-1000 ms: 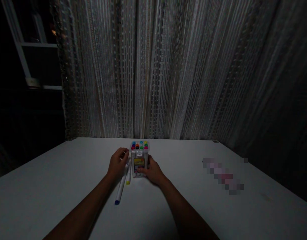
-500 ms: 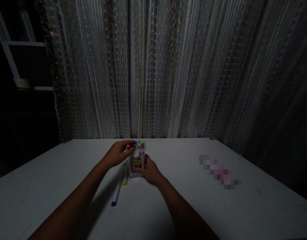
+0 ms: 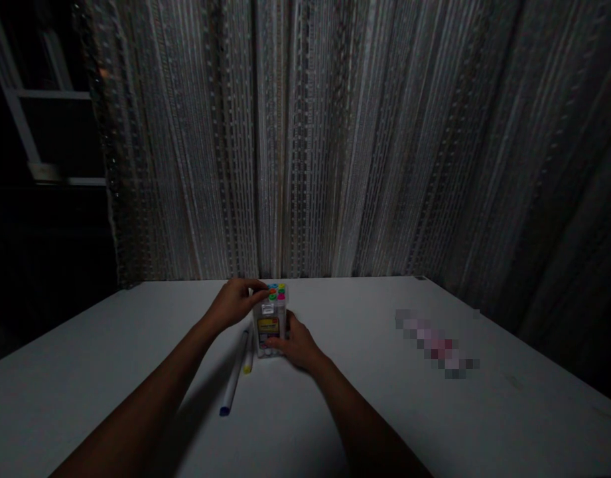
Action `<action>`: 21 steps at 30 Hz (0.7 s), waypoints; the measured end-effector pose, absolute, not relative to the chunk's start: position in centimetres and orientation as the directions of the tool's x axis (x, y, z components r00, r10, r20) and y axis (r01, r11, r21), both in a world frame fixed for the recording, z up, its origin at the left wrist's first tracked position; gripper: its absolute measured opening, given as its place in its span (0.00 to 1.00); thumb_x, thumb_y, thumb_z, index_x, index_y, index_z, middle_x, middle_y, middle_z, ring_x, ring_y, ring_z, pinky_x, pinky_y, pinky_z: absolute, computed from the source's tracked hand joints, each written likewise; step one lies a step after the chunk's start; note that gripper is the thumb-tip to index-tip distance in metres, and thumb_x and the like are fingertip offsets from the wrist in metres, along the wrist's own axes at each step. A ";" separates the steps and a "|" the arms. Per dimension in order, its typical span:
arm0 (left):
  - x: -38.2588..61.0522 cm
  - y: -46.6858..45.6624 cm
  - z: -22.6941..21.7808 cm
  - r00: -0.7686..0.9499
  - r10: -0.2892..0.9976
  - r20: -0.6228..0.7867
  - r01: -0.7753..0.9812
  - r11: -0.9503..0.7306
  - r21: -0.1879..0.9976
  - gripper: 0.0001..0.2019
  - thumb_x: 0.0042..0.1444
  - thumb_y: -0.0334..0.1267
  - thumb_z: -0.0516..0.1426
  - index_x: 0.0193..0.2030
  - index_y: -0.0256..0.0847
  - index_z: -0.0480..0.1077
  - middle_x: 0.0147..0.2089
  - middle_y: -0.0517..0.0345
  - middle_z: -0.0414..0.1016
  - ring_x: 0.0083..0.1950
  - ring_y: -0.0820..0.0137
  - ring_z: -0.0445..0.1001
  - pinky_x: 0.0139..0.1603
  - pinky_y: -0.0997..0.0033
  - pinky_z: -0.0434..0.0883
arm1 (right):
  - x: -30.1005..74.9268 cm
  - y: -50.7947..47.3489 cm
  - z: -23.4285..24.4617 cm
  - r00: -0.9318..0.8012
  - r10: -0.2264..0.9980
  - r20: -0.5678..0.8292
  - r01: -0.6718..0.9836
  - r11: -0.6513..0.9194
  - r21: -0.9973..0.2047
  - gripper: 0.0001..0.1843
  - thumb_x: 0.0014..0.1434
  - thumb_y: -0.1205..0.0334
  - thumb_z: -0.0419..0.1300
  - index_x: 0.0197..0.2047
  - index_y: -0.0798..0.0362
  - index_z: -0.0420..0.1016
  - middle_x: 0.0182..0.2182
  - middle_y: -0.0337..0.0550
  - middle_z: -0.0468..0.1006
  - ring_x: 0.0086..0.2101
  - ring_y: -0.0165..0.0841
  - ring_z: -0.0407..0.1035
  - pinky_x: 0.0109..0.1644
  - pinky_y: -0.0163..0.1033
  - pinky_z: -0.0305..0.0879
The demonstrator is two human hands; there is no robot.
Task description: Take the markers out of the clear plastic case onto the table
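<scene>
A: Where is the marker case (image 3: 270, 330)?

B: It stands upright on the white table (image 3: 385, 411), near the far edge, in front of the string curtain (image 3: 335, 133). Coloured marker caps (image 3: 277, 291) show at its open top.

A: And the hands?

B: The right hand (image 3: 296, 343) is clamped on the lower right side of the case, fingers wrapped across its front. The left hand (image 3: 236, 302) sits at the case's top left corner, fingertips together over the caps there; whether they pinch a cap is too dark to tell.

A: Anything beside the case?

B: Two loose markers lie just left of it: a blue-capped marker (image 3: 234, 380), its blue end toward the person, and a shorter yellow-capped marker (image 3: 248, 358) between that one and the case. Well to the right of the case lies a blurred pinkish patch (image 3: 437, 345)
</scene>
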State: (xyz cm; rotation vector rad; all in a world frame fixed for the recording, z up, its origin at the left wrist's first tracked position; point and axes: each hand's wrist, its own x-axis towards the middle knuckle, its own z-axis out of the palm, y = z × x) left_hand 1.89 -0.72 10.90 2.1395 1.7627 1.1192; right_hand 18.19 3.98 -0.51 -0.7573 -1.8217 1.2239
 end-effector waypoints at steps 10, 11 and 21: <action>2.0 -1.2 11.6 0.100 0.875 0.474 0.776 -0.367 0.513 0.16 0.53 0.47 0.53 0.34 0.38 0.76 0.35 0.54 0.80 0.38 0.64 0.75 0.40 0.69 0.68 | 18.3 3.6 -0.1 -0.499 0.821 0.278 0.073 0.360 -0.930 0.32 0.41 0.64 0.71 0.50 0.51 0.65 0.47 0.46 0.77 0.46 0.42 0.73 0.51 0.48 0.69; 1.9 -1.2 11.6 0.110 0.872 0.477 0.773 -0.376 0.510 0.16 0.53 0.47 0.53 0.34 0.38 0.76 0.35 0.54 0.80 0.38 0.64 0.75 0.40 0.69 0.68 | 18.3 3.6 -0.1 -0.498 0.821 0.279 0.074 0.361 -0.929 0.32 0.41 0.64 0.70 0.50 0.51 0.65 0.47 0.46 0.77 0.46 0.42 0.73 0.50 0.48 0.69; 1.7 -1.2 11.6 -0.026 0.817 0.576 0.692 -0.401 0.600 0.14 0.52 0.46 0.53 0.31 0.37 0.73 0.25 0.56 0.76 0.27 0.68 0.72 0.31 0.72 0.68 | 18.3 3.7 -0.2 -0.495 0.821 0.286 0.076 0.368 -0.927 0.31 0.40 0.63 0.71 0.49 0.50 0.67 0.46 0.46 0.78 0.46 0.42 0.74 0.51 0.48 0.70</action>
